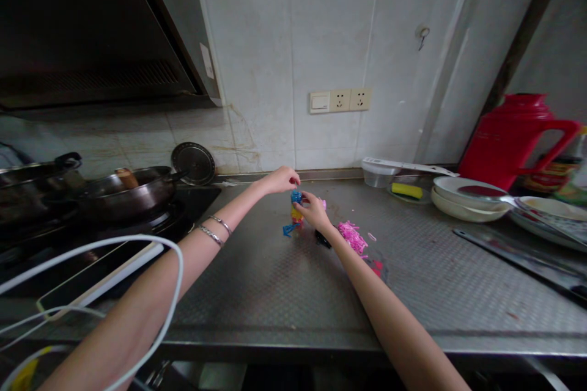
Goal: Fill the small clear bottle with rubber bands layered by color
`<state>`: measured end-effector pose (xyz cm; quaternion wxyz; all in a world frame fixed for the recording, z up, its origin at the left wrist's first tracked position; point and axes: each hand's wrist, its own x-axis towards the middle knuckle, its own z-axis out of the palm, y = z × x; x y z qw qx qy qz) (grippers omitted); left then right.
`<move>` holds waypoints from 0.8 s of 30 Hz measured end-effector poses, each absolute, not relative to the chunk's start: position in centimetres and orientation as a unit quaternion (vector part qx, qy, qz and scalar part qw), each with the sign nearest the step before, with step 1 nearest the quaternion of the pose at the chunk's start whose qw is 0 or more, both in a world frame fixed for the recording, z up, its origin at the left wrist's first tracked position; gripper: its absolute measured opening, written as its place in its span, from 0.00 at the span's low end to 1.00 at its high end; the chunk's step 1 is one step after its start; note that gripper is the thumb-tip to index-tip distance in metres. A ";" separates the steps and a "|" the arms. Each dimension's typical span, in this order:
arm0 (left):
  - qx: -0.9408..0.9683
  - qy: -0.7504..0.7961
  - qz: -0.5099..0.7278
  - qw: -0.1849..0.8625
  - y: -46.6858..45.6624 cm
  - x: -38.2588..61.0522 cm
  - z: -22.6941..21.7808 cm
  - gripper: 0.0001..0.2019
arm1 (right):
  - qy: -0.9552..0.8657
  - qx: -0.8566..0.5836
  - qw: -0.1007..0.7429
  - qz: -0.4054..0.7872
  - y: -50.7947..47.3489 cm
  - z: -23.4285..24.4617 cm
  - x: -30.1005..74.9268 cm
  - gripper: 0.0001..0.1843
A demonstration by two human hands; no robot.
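Observation:
A small bottle (297, 214), blue at the top with a yellow and red lower part, stands upright on the metal counter. My right hand (313, 210) is closed around its right side. Just above the bottle's mouth, my left hand (283, 179) has its fingers drawn together, and whatever they may pinch is too small to make out. Thin blue strips (289, 230) lie at the bottle's foot. To the right is a heap of pink shreds (352, 237), partly behind my right forearm. A black item (323, 239) is half hidden by my right wrist.
At left are a pan (128, 198) on the stove and a looping white cable (178, 269). Along the right stand a plastic tub (378, 177), a yellow sponge (406, 190), stacked bowls (468, 208), a red thermos jug (504, 140) and a long dark blade-like tool (513, 261).

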<state>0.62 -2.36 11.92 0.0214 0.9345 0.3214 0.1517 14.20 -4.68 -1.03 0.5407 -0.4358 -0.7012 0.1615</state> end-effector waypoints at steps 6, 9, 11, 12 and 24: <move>0.868 0.381 0.293 0.122 -2.0 -1.4 10.9 0.12 | -0.700 -0.435 0.544 0.161 -4.4 -1.3 14.2 0.20; 0.824 0.459 0.284 0.172 -2.1 -3.0 8.7 0.11 | -0.699 -0.432 0.545 0.167 -4.5 -1.1 14.2 0.19; 0.817 0.492 0.216 0.210 -2.4 -3.9 6.7 0.11 | -0.700 -0.428 0.547 0.168 -4.6 -1.0 14.3 0.19; 0.813 0.501 0.189 0.229 -2.6 -4.2 5.7 0.11 | -0.701 -0.426 0.547 0.167 -4.7 -0.9 14.3 0.18; 0.822 0.479 0.120 0.284 -5.1 -3.6 0.8 0.25 | -0.699 -0.425 0.548 0.173 -4.7 -0.9 14.3 0.17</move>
